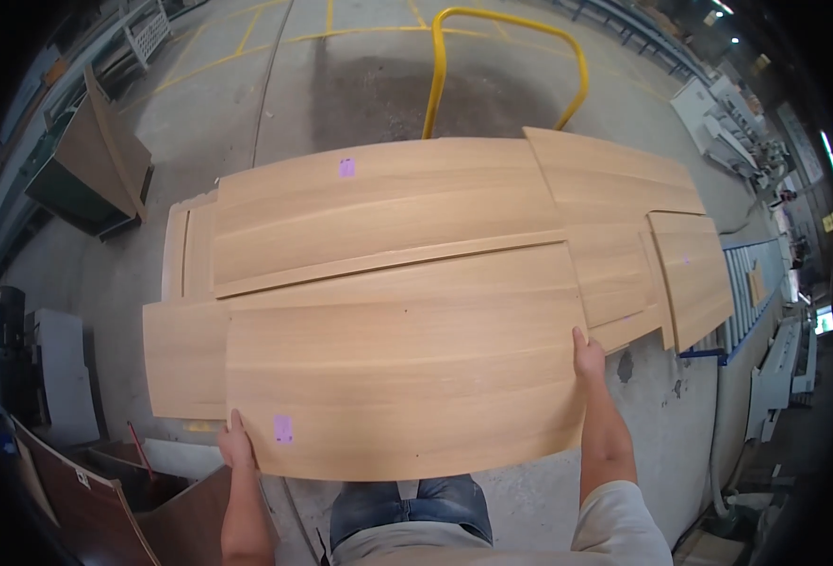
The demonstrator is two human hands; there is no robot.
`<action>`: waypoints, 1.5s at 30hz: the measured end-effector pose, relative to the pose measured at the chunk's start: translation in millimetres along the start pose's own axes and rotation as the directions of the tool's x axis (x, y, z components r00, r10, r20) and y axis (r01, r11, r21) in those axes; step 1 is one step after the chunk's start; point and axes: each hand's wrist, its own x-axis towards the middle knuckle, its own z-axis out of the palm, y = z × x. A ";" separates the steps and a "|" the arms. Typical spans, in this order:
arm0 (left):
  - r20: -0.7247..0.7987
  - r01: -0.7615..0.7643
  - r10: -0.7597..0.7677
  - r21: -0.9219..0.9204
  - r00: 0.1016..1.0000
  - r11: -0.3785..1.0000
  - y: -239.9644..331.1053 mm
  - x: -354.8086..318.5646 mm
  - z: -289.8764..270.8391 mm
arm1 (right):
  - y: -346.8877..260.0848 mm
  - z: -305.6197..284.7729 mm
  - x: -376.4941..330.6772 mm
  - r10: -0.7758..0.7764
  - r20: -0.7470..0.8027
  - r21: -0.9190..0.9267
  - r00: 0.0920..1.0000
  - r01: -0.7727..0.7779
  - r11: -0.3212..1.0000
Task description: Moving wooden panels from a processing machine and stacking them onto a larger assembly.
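The person holds a light wooden panel [402,363] at the near side, the left hand [235,443] gripping its near left corner and the right hand [588,356] gripping its right edge. It lies over a stack of similar panels [388,203]. A yellow rail [506,57] stands on the concrete floor [360,85] beyond.

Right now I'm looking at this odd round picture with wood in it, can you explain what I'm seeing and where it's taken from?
The camera sits on a person's head and looks down, so its wide lens bends straight edges. The two bare arms at the bottom are that person's own. The left hand and right hand grip opposite edges of a light wooden panel. Beyond it, similar panels lie stacked and overlapping. Behind them is a yellow rail on a concrete floor, and a roller conveyor at right.
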 end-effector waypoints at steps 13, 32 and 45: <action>-0.066 -0.061 0.068 0.108 0.995 0.992 23.1 -20.1 39.8 | -34.5 41.6 115.6 -0.022 0.103 -0.093 0.994 0.031 0.995; -0.001 -0.220 0.221 0.045 0.975 0.974 45.4 -36.2 66.7 | -9.5 45.6 129.0 -0.130 -0.024 0.014 0.991 0.131 0.991; 0.050 -0.241 0.236 0.115 0.970 0.964 84.6 -65.1 77.5 | 2.6 38.1 108.1 -0.279 -0.144 -0.037 0.949 0.277 0.960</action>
